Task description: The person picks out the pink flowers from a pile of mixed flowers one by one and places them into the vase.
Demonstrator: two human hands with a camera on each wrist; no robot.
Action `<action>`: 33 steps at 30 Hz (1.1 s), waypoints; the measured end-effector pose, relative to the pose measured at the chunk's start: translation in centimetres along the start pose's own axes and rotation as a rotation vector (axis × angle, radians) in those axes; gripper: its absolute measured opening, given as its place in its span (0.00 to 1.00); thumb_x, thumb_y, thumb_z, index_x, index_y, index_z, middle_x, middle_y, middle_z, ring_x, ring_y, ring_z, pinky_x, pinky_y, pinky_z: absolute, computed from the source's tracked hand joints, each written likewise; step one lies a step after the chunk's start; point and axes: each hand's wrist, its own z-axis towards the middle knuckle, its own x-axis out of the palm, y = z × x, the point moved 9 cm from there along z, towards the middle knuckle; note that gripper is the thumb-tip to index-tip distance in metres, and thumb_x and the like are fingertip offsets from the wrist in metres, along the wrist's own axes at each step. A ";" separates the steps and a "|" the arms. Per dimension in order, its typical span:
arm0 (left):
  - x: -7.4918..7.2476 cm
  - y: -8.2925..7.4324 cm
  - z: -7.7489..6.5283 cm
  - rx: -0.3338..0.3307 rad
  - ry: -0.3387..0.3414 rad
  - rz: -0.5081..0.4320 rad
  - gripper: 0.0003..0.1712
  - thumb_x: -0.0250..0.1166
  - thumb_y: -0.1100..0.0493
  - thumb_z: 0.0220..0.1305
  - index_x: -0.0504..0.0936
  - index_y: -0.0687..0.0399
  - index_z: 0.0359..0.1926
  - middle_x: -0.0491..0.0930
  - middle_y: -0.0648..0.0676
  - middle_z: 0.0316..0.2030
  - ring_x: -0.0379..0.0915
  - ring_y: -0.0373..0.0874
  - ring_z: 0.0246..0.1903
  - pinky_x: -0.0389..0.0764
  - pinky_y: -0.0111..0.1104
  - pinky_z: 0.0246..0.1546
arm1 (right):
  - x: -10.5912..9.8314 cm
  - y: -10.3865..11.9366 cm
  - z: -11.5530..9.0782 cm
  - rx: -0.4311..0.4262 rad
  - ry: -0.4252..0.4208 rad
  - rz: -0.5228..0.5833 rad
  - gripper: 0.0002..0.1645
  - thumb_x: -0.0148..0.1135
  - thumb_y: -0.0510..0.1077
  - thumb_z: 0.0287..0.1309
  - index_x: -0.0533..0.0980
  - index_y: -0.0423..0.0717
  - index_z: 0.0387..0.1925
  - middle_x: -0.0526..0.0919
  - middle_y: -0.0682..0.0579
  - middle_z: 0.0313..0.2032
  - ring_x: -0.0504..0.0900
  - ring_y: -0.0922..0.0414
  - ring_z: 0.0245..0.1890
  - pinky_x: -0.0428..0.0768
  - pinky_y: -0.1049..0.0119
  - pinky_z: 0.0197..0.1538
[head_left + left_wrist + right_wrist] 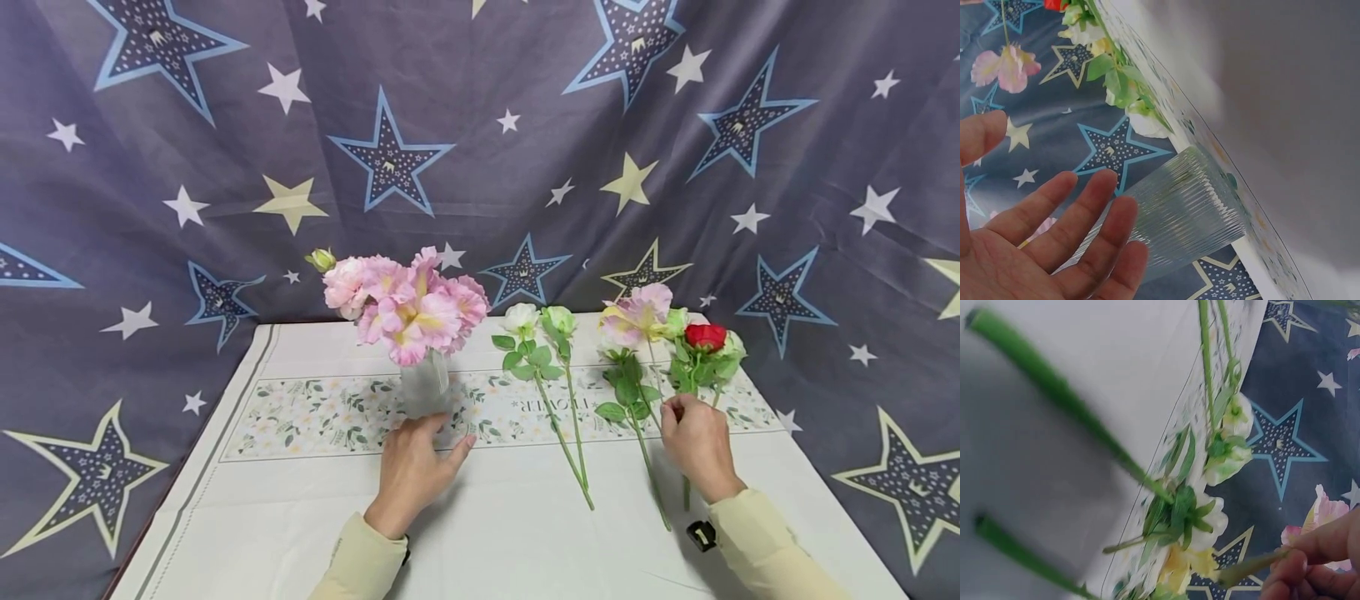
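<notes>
My right hand (pixel 697 440) pinches the thin stem of a pink and yellow artificial flower (pixel 645 312) between thumb and fingers, its bloom raised above the back of the table. In the right wrist view the stem's cut end (pixel 1244 572) sticks out from the fingertips. My left hand (pixel 416 467) is at the near side of a ribbed clear glass vase (pixel 425 387), with its fingers (pixel 1110 228) extended beside the glass in the left wrist view. Several pink ruffled blooms (pixel 412 312) and a green bud (pixel 321 260) rise from the vase.
A white rose (pixel 521 321) and a pale green rose (pixel 558 321) lie on the white tablecloth (pixel 510 542) between the hands. Around my right hand lie a red rose (pixel 705 337) and other pale flowers with long green stems. A star-patterned curtain (pixel 480 150) hangs behind.
</notes>
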 end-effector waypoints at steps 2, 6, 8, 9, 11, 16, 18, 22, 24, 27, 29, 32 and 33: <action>0.1 0.0 0.0 -0.004 0.003 -0.005 0.27 0.77 0.40 0.56 0.89 0.53 0.48 0.89 0.56 0.40 0.82 0.56 0.36 0.78 0.52 0.40 | 0.1 0.4 -0.1 -0.005 -0.010 0.014 0.06 0.63 0.34 0.63 0.81 0.37 0.30 0.81 0.47 0.21 0.75 0.54 0.18 0.72 0.59 0.23; 0.1 0.0 -0.1 -0.005 -0.001 -0.015 0.26 0.78 0.41 0.56 0.89 0.54 0.48 0.89 0.56 0.39 0.82 0.55 0.36 0.78 0.51 0.40 | 0.3 1.2 -0.4 -0.023 -0.024 0.034 0.04 0.64 0.33 0.61 0.81 0.37 0.30 0.82 0.47 0.21 0.77 0.53 0.19 0.74 0.58 0.24; 0.1 0.0 -0.1 -0.003 -0.008 -0.020 0.26 0.78 0.41 0.55 0.89 0.54 0.47 0.88 0.56 0.38 0.81 0.55 0.35 0.78 0.51 0.39 | 0.4 1.7 -0.5 -0.039 -0.034 0.043 0.03 0.64 0.32 0.60 0.81 0.36 0.30 0.82 0.46 0.22 0.78 0.52 0.20 0.74 0.58 0.24; 0.1 -0.1 -0.1 -0.002 -0.011 -0.021 0.26 0.78 0.41 0.55 0.89 0.54 0.47 0.88 0.55 0.37 0.81 0.54 0.34 0.78 0.50 0.38 | 0.5 1.9 -0.6 -0.044 -0.038 0.048 0.03 0.65 0.32 0.60 0.81 0.35 0.30 0.83 0.45 0.22 0.79 0.52 0.20 0.74 0.58 0.24; 0.1 -0.1 -0.1 -0.001 -0.013 -0.028 0.26 0.78 0.42 0.55 0.89 0.54 0.47 0.88 0.55 0.37 0.81 0.54 0.34 0.78 0.49 0.37 | 0.6 2.4 -0.7 -0.049 -0.041 0.056 0.02 0.65 0.31 0.60 0.81 0.35 0.31 0.83 0.45 0.23 0.79 0.52 0.21 0.75 0.58 0.24; 0.3 -0.1 0.0 -0.017 0.003 -0.056 0.26 0.78 0.42 0.56 0.88 0.55 0.48 0.87 0.54 0.37 0.81 0.53 0.35 0.79 0.48 0.36 | 0.8 3.6 -1.0 -0.036 -0.023 0.080 0.02 0.65 0.33 0.62 0.82 0.36 0.33 0.84 0.45 0.24 0.80 0.53 0.21 0.76 0.59 0.25; 0.4 -0.1 0.0 -0.023 0.007 -0.063 0.26 0.78 0.43 0.56 0.89 0.55 0.49 0.87 0.54 0.36 0.81 0.53 0.35 0.79 0.48 0.36 | 1.0 4.1 -1.1 -0.035 -0.019 0.095 0.02 0.65 0.33 0.62 0.82 0.36 0.34 0.84 0.46 0.25 0.80 0.54 0.22 0.76 0.60 0.26; 0.5 -0.2 0.1 -0.023 0.004 -0.064 0.25 0.78 0.43 0.56 0.89 0.54 0.48 0.87 0.52 0.35 0.81 0.51 0.34 0.79 0.46 0.36 | 1.4 4.9 -1.4 -0.053 -0.028 0.126 0.02 0.66 0.33 0.62 0.83 0.36 0.33 0.84 0.47 0.24 0.80 0.55 0.22 0.77 0.62 0.25; 0.5 -0.3 0.1 -0.020 0.001 -0.063 0.25 0.78 0.42 0.56 0.89 0.53 0.48 0.87 0.51 0.34 0.80 0.51 0.33 0.79 0.45 0.35 | 1.6 5.4 -1.5 -0.068 -0.039 0.143 0.03 0.66 0.33 0.62 0.83 0.36 0.33 0.85 0.47 0.24 0.80 0.56 0.21 0.77 0.63 0.24; 0.6 -0.4 0.1 -0.020 -0.001 -0.067 0.24 0.78 0.43 0.56 0.89 0.53 0.47 0.86 0.49 0.34 0.80 0.50 0.33 0.79 0.45 0.35 | 1.7 6.1 -1.7 -0.091 -0.050 0.166 0.03 0.66 0.33 0.62 0.83 0.35 0.33 0.85 0.47 0.24 0.80 0.57 0.21 0.77 0.65 0.23; 0.6 -0.4 0.1 -0.022 0.001 -0.071 0.24 0.78 0.43 0.56 0.89 0.53 0.48 0.86 0.49 0.34 0.81 0.51 0.33 0.79 0.46 0.35 | 1.9 6.6 -1.8 -0.097 -0.053 0.188 0.04 0.66 0.33 0.62 0.83 0.34 0.32 0.85 0.47 0.24 0.80 0.58 0.21 0.77 0.66 0.23; 0.7 -0.5 0.1 -0.025 0.005 -0.074 0.24 0.77 0.43 0.56 0.89 0.54 0.48 0.86 0.49 0.34 0.81 0.51 0.34 0.79 0.46 0.36 | 2.0 7.2 -2.0 -0.105 -0.057 0.214 0.03 0.67 0.32 0.61 0.83 0.34 0.32 0.84 0.48 0.23 0.79 0.59 0.21 0.76 0.67 0.22; 0.7 -0.5 0.1 -0.025 0.006 -0.075 0.25 0.77 0.43 0.57 0.89 0.54 0.48 0.86 0.49 0.34 0.81 0.51 0.34 0.79 0.46 0.37 | 2.0 7.4 -2.0 -0.107 -0.056 0.220 0.03 0.67 0.32 0.61 0.83 0.35 0.31 0.84 0.49 0.23 0.78 0.59 0.21 0.76 0.67 0.22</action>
